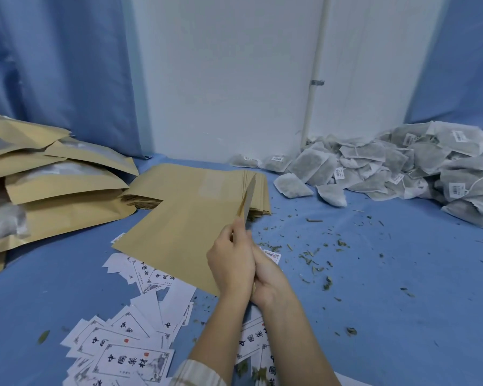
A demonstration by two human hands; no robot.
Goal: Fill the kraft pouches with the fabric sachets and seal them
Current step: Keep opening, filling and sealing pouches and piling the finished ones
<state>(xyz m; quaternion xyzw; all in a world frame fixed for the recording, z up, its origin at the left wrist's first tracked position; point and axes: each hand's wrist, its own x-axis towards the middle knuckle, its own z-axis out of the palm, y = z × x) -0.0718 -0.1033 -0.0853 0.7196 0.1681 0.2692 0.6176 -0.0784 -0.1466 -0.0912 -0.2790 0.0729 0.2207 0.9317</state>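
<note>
Filled kraft pouches (53,188) are heaped far left, yet many fabric sachets (402,168) wait far right while left hand (230,263) and right hand (265,270) pinch one edge-on empty pouch (247,200).

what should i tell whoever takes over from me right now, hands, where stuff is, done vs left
Left hand and right hand pinch one kraft pouch edge-on between them; it looks empty.
Empty pouch stack lies centre on the blue cloth; sachet pile far right; printed labels near left.
Done: filled pouches piled at left; whether they are sealed cannot be told.
Left: open the held pouch, fill it with sachets, seal it, then work through the stack.
</note>
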